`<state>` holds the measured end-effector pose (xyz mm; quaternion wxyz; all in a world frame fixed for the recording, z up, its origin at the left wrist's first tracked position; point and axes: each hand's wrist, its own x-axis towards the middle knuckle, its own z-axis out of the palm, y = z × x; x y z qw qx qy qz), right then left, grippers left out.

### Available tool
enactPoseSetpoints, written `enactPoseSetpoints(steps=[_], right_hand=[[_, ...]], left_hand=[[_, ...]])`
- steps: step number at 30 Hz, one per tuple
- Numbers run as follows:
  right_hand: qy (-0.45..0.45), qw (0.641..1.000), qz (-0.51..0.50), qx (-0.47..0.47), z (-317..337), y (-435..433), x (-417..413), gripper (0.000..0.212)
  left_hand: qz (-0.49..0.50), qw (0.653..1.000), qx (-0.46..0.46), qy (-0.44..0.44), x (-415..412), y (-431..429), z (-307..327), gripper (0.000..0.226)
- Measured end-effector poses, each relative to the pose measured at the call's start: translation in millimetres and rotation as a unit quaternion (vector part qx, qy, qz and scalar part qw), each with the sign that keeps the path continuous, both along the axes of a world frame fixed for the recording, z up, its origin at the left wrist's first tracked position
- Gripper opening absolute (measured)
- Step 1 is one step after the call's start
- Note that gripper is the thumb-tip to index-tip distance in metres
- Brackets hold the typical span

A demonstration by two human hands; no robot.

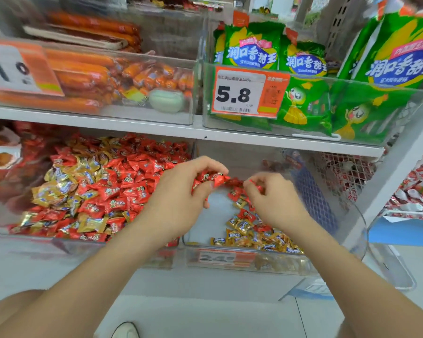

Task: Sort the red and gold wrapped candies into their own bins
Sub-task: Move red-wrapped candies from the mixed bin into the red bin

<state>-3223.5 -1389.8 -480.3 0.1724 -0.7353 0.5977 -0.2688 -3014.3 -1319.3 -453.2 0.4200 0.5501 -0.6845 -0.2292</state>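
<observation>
I'm gripping a cluster of red candies (211, 179) in my curled left hand (178, 191), while my right hand (274, 203) is pinching one more red candy (254, 185). Both are hovering over the right bin (215, 206), which is holding mostly gold candies (242, 225). The mostly red left bin (66, 245) is lying just leftward, nearer my left hand.

A: Your left hand (181, 193)?
B: Fingers curled round red candies (213, 179), forearm in from 7 o'clock.
A: Your right hand (274, 203)?
B: Fingertips pinch one red candy (255, 185), forearm from 5 o'clock.
</observation>
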Motion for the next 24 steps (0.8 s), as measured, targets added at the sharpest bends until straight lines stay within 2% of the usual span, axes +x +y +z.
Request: enactPoseSetpoints(steps=[4,7,10,13,15,18,24], right_hand=[[-0.124,0.982,0.06,-0.128,14.0,22.2,63.1,0.03],[-0.121,0.966,0.109,-0.201,12.0,29.1,111.1,0.023],[-0.119,0.968,0.11,-0.193,7.5,14.1,148.0,0.023],[-0.075,0.977,0.111,-0.166,5.1,-10.0,171.8,0.029],[-0.023,0.98,0.146,-0.136,3.9,-23.4,181.6,0.033],[0.036,0.981,0.166,-0.088,7.2,-27.7,182.3,0.048],[0.036,0.961,0.257,-0.095,5.9,-16.4,147.5,0.051]], left_hand=[[0.076,0.996,-0.033,-0.024,34.8,7.0,6.2,0.035],[0.118,0.993,-0.01,0.001,66.1,0.1,2.4,0.027],[0.158,0.987,-0.003,0.012,96.8,-12.2,-2.5,0.022],[0.176,0.984,0.0,-0.008,116.4,-20.9,-5.5,0.022],[0.183,0.98,-0.022,-0.069,127.3,-29.4,-11.7,0.027],[0.151,0.964,-0.047,-0.216,140.9,-48.5,-25.8,0.034],[0.148,0.94,0.035,-0.304,131.8,-50.6,-39.1,0.051]])
